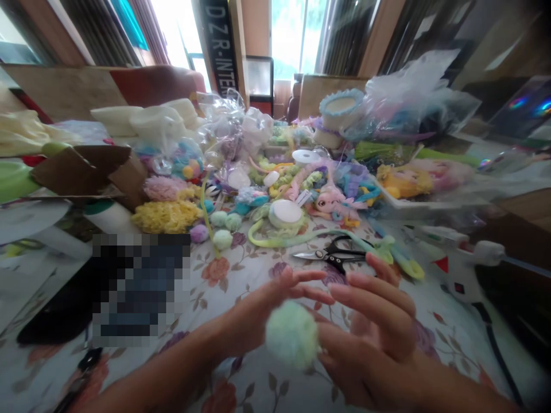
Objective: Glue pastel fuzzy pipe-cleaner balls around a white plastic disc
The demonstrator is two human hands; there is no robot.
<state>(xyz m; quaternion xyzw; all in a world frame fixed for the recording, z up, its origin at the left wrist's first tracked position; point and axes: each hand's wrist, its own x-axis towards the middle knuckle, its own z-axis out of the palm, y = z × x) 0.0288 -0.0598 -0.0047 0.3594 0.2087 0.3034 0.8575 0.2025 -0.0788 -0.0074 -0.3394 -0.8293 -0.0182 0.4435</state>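
A fluffy pale green pom-pom [291, 334] is up close between my two hands, slightly blurred. My right hand [365, 338] has its thumb side against the pom-pom's right edge and seems to hold it there, its other fingers raised and loosely bent. Behind the pom-pom is my left hand [269, 304], its fingers stretched out to the right, partly covered by it. Whether the left palm touches the pom-pom I cannot tell. Just beyond my fingertips lie black-handled scissors [336, 253], blades pointing left. Several small pom-poms [222, 238] in green and purple rest farther back on the flowered tablecloth [253, 264].
A blurred-out dark device [146, 287] lies on the left. A glue gun [462, 267] with a cable is on the right. Behind are a pink doll [331, 201], yellow yarn [167, 215], a cardboard box [86, 172], a white tray [413, 203] and plastic bags [408, 92].
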